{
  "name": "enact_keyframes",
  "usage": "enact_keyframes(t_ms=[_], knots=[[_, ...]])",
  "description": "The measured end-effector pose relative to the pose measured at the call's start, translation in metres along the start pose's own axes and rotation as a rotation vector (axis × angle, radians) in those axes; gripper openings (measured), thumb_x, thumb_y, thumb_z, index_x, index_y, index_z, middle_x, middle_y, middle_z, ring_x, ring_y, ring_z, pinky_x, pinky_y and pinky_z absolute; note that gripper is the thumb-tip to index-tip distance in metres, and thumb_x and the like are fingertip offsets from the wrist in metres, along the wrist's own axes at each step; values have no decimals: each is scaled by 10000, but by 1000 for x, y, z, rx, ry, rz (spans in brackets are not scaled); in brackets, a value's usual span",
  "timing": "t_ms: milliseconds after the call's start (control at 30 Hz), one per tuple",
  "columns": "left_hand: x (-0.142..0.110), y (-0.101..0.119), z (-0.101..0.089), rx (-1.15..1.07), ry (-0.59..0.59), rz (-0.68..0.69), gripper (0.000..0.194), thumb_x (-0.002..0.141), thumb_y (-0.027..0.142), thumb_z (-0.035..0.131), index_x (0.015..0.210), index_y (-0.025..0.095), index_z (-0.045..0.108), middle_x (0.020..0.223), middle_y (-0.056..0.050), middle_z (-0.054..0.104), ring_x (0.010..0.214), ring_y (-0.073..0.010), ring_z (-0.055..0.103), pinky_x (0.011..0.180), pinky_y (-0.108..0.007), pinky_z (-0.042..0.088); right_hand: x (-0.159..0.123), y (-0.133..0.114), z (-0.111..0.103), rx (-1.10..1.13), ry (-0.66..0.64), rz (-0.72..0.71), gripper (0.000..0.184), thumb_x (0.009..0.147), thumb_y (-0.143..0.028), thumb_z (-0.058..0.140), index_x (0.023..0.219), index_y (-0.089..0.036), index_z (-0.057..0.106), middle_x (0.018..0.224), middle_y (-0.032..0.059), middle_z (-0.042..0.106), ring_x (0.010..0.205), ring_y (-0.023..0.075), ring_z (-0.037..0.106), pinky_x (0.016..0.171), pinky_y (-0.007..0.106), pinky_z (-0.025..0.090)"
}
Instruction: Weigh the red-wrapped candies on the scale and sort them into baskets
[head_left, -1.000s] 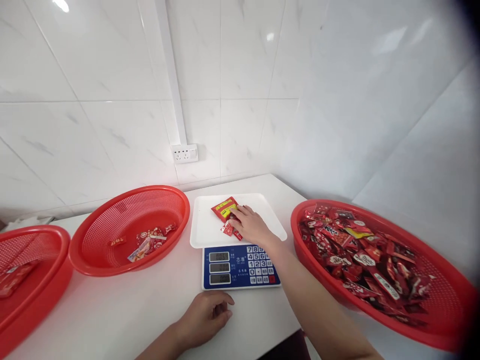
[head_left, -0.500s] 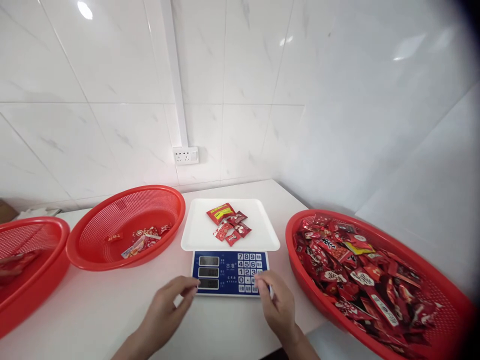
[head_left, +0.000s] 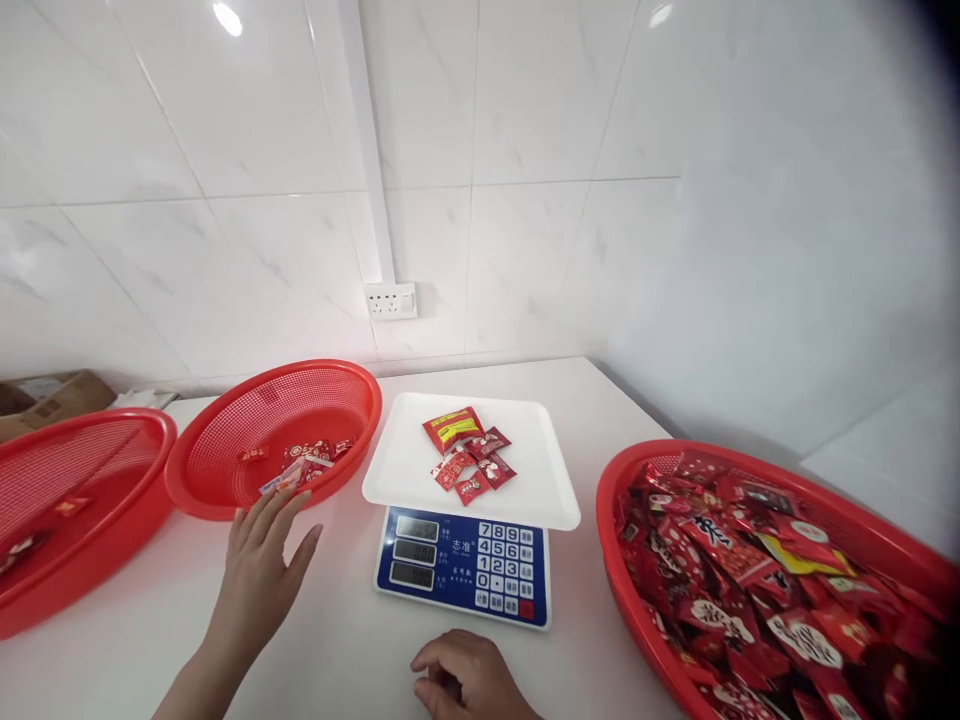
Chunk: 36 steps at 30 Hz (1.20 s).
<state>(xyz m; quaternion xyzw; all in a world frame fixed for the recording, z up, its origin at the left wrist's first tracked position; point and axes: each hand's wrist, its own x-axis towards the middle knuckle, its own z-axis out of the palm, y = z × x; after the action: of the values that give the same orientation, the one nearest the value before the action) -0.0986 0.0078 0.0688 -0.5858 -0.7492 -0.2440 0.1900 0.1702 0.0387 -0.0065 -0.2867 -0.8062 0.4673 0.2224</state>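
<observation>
A blue electronic scale with a white pan stands on the white table. Several red snack packets lie on the pan. My left hand is open, fingers spread, hovering over the table beside the rim of the middle red basket. It holds nothing. My right hand rests curled on the table just in front of the scale, with nothing in it.
The middle basket holds a few packets. A second red basket sits at far left. A large red basket full of packets is at the right. A wall socket is behind; the wall corner closes in the right.
Both hands have left the scale's front edge. My left hand moved left toward the middle basket and opened. My right hand drew back toward me and curled. The view shifted slightly left.
</observation>
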Motion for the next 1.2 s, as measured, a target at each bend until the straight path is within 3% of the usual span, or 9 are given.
enact_keyframes(t_ms=[100, 233, 433, 700, 833, 1033, 1200], knots=[[0, 1, 4, 67, -55, -101, 481, 887, 444, 343, 1253, 169, 491, 1299, -145, 545, 1308, -332, 356, 1056, -595, 224, 0, -7, -7, 24, -51, 80, 185, 755, -275, 599, 888, -244, 723, 803, 27, 722, 718, 161, 652, 657, 229, 473], [6, 5, 6, 111, -98, -161, 511, 886, 455, 332, 1285, 166, 467, 1314, -147, 536, 1318, -338, 340, 1062, -616, 166, 0, -2, -1, 47, -37, 61, 191, 754, -248, 583, 882, -239, 724, 806, 27, 724, 736, 160, 654, 675, 225, 474], [7, 8, 8, 124, -96, -174, 503, 885, 441, 335, 1296, 181, 462, 1320, -154, 528, 1326, -328, 336, 1070, -616, 142, 2, 13, 15, 4, 10, 0, 197, 734, -254, 552, 835, -223, 719, 766, 33, 725, 687, 167, 651, 634, 235, 482], [16, 11, 3, 123, -88, -163, 438, 884, 407, 383, 1256, 205, 497, 1239, -152, 590, 1255, -323, 434, 1050, -648, 128, 0, 5, 4, -47, 41, -122, 213, 810, -293, 492, 874, -235, 686, 800, 31, 727, 710, 169, 657, 654, 246, 493], [26, 11, 3, 100, -127, -161, 427, 886, 403, 386, 1259, 228, 499, 1198, -143, 621, 1234, -325, 457, 1033, -683, 106, -1, 3, 1, -48, 101, -106, 219, 822, -288, 484, 896, -226, 681, 812, 35, 723, 726, 162, 653, 687, 244, 492], [36, -9, 6, 108, -113, -153, 426, 889, 461, 357, 1193, 234, 552, 1143, -143, 650, 1208, -333, 482, 1032, -686, 105, 0, -1, 0, -46, 116, -83, 211, 803, -244, 486, 875, -216, 682, 812, 39, 720, 738, 163, 650, 695, 247, 486], [41, -40, -2, 91, -130, -250, 400, 876, 469, 370, 1089, 223, 603, 1145, -147, 643, 1229, -352, 457, 1008, -707, 146, 5, 2, 3, -44, 118, -79, 204, 800, -268, 498, 859, -219, 687, 756, 33, 711, 672, 149, 632, 649, 234, 478]])
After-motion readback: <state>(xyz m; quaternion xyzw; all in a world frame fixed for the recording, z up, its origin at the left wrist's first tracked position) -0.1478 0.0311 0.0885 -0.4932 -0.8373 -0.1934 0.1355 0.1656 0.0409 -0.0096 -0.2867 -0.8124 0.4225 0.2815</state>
